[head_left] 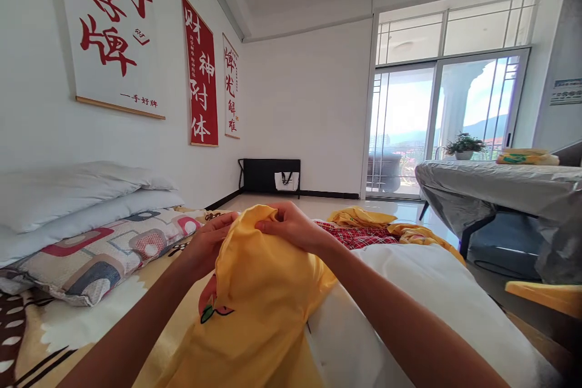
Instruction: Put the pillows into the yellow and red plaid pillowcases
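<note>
Now, two bare hands are at work on one yellow cloth, raised over the bed at the near middle. The right hand (293, 224) is narrow, pinching the top edge of the yellow cloth (268, 291) between thumb and fingers. The left hand (211, 242) is up against the cloth's left edge, its fingertips hidden behind the fold, so I cannot tell whether it grips. A green-and-pink print (218, 312) shows low on the cloth's left side.

Left of the yellow cloth, three pillows: two white pillows (68, 191) stacked, and one patterned pillow (109, 254) in front, in grey, red and cream. Right of the cloth, one white bedding piece (422, 297) bulges up, and just beyond it we have one red plaid fabric (359, 234) with crumpled yellow fabric (361, 217) around it.

Look up and left from the yellow cloth: three hanging scrolls, two white (109, 30) and one red (200, 73), all lettered. Straight beyond the cloth, one white bag (287, 181) is in front of one black panel (259, 176) near the wall. Far right of the cloth, one plastic-covered table (500, 179) carries one potted plant (464, 145) and one yellow packet (527, 156), with one glass door (404, 127) behind.
</note>
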The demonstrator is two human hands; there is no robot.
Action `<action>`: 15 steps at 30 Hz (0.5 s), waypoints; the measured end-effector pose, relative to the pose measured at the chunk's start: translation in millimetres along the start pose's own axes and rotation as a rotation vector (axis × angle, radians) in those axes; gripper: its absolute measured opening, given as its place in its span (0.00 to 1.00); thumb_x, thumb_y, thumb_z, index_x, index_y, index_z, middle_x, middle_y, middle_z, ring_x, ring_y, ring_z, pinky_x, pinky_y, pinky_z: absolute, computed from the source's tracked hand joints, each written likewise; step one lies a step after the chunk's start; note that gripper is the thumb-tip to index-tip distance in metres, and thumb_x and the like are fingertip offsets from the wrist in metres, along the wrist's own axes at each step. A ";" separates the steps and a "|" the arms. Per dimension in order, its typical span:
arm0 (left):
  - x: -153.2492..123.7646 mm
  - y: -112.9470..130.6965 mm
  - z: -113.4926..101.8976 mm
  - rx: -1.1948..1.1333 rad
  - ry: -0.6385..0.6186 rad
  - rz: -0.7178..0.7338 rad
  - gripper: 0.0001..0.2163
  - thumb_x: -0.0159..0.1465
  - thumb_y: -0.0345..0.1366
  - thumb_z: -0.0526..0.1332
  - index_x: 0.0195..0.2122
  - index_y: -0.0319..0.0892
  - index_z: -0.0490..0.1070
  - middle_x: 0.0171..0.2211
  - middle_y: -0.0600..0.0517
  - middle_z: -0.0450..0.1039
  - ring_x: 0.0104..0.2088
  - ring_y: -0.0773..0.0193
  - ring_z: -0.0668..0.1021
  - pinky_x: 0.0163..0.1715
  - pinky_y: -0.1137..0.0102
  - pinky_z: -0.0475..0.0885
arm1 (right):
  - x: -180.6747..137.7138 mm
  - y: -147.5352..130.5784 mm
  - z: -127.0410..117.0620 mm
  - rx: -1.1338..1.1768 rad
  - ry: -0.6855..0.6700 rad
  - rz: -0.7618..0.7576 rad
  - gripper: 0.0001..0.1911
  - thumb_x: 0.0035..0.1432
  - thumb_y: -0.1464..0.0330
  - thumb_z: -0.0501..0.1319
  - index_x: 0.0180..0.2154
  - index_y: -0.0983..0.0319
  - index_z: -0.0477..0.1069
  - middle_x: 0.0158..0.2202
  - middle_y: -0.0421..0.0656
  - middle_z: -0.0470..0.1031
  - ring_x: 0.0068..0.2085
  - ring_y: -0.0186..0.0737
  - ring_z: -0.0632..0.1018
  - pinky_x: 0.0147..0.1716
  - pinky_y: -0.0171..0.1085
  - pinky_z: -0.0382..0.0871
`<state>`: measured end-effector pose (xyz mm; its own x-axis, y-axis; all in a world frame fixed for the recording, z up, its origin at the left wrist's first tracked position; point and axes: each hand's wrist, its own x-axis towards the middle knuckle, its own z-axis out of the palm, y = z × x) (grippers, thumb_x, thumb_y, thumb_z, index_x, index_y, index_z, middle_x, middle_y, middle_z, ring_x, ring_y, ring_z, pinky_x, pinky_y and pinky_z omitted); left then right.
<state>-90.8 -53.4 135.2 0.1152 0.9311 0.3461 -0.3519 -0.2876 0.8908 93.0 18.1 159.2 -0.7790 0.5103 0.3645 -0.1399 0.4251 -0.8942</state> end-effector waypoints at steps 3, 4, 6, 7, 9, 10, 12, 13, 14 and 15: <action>-0.1 8.1 1.6 0.091 -0.033 0.014 0.17 0.40 0.33 0.73 0.14 0.40 0.62 0.12 0.60 0.58 0.15 0.75 0.59 0.17 0.76 0.61 | -4.0 -3.7 -2.6 0.072 -0.042 0.053 0.22 0.39 0.55 0.72 0.30 0.64 0.71 0.27 0.39 0.73 0.26 0.33 0.72 0.23 0.31 0.65; 0.2 10.4 2.6 0.113 -0.047 0.014 0.16 0.40 0.33 0.73 0.14 0.40 0.62 0.12 0.60 0.58 0.15 0.75 0.59 0.17 0.75 0.61 | -5.4 -4.8 -3.3 0.096 -0.053 0.063 0.22 0.40 0.54 0.72 0.30 0.64 0.71 0.27 0.39 0.73 0.26 0.33 0.73 0.24 0.31 0.65; 1.2 14.8 4.0 0.136 -0.075 0.029 0.12 0.43 0.34 0.72 0.18 0.40 0.67 0.15 0.58 0.62 0.17 0.73 0.62 0.18 0.76 0.61 | -8.1 -6.7 -4.5 0.140 -0.067 0.075 0.21 0.41 0.54 0.71 0.29 0.64 0.72 0.27 0.40 0.73 0.26 0.32 0.73 0.24 0.31 0.66; 2.0 17.1 4.4 0.147 -0.084 0.043 0.10 0.45 0.34 0.71 0.21 0.40 0.70 0.18 0.57 0.64 0.18 0.73 0.64 0.19 0.76 0.61 | -9.2 -7.7 -5.0 0.156 -0.069 0.078 0.21 0.42 0.55 0.71 0.29 0.64 0.72 0.26 0.40 0.73 0.26 0.32 0.73 0.24 0.31 0.65; 4.1 22.1 4.8 0.181 -0.106 0.083 0.08 0.49 0.35 0.69 0.24 0.40 0.71 0.22 0.56 0.67 0.21 0.72 0.66 0.20 0.77 0.62 | -10.9 -10.5 -5.8 0.155 -0.079 0.077 0.19 0.44 0.55 0.70 0.29 0.64 0.72 0.26 0.39 0.72 0.25 0.32 0.72 0.24 0.30 0.65; 5.5 24.7 5.3 0.197 -0.115 0.103 0.08 0.51 0.36 0.69 0.24 0.40 0.71 0.23 0.55 0.67 0.22 0.72 0.67 0.21 0.77 0.63 | -11.5 -12.4 -6.1 0.139 -0.083 0.068 0.19 0.45 0.56 0.70 0.29 0.64 0.72 0.26 0.39 0.72 0.25 0.31 0.72 0.24 0.30 0.64; 8.9 28.3 7.3 0.218 -0.121 0.144 0.09 0.54 0.39 0.67 0.25 0.40 0.70 0.24 0.56 0.66 0.23 0.71 0.68 0.23 0.76 0.64 | -12.2 -16.7 -6.3 0.101 -0.088 0.032 0.18 0.47 0.56 0.69 0.31 0.64 0.72 0.26 0.39 0.71 0.26 0.32 0.72 0.25 0.31 0.64; 10.7 28.8 8.9 0.230 -0.112 0.169 0.09 0.54 0.40 0.67 0.26 0.40 0.70 0.24 0.56 0.66 0.23 0.71 0.67 0.23 0.76 0.63 | -12.2 -18.9 -6.0 0.086 -0.084 0.007 0.17 0.47 0.57 0.69 0.32 0.64 0.72 0.27 0.39 0.71 0.26 0.32 0.72 0.26 0.31 0.64; 12.6 28.0 10.6 0.251 -0.086 0.193 0.10 0.53 0.39 0.68 0.26 0.41 0.69 0.23 0.57 0.65 0.22 0.71 0.66 0.22 0.77 0.62 | -12.2 -20.9 -5.5 0.075 -0.071 -0.018 0.17 0.47 0.57 0.69 0.32 0.63 0.71 0.27 0.39 0.71 0.27 0.32 0.72 0.26 0.31 0.65; 14.4 26.0 12.3 0.281 -0.046 0.209 0.11 0.51 0.38 0.68 0.26 0.41 0.67 0.21 0.58 0.63 0.21 0.72 0.64 0.21 0.77 0.60 | -12.1 -22.5 -4.8 0.067 -0.049 -0.038 0.18 0.47 0.57 0.69 0.32 0.63 0.70 0.28 0.39 0.71 0.27 0.33 0.72 0.27 0.31 0.65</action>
<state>-86.9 -50.2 167.0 0.1112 0.8364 0.5367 -0.1041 -0.5273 0.8433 108.5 6.0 176.2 -0.8009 0.4567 0.3872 -0.2096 0.3919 -0.8958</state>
